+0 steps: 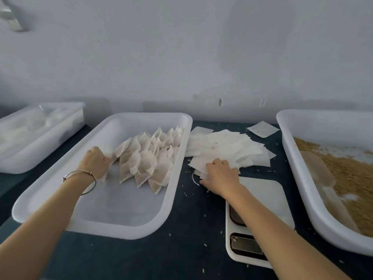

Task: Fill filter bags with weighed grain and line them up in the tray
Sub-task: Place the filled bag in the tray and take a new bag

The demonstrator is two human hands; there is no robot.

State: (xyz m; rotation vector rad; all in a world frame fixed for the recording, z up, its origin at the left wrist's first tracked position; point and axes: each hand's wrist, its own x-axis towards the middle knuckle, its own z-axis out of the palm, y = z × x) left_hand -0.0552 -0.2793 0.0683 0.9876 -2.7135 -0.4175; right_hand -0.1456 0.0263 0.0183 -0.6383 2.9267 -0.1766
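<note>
A dark counter [193, 215] runs along a pale wall. The right hand [221, 176] curls its fingers [226, 165] on the near edge of the empty filter bags [228, 150]; peel off just one. The left hand [95, 161] grips the leftmost filled bag [129, 160] in the tray [175, 190]; nudge it upright against its row. The grain [351, 174] lies far right.

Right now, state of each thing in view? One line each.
Left hand: in tray, gripping a filled bag.
Right hand: fingers curled on empty bags.
Tray: partly filled.
Filled bags: lined up, overlapping.
Empty bags: flat, loose pile.
Scale: platform bare.
Grain tray: holds grain.
</note>
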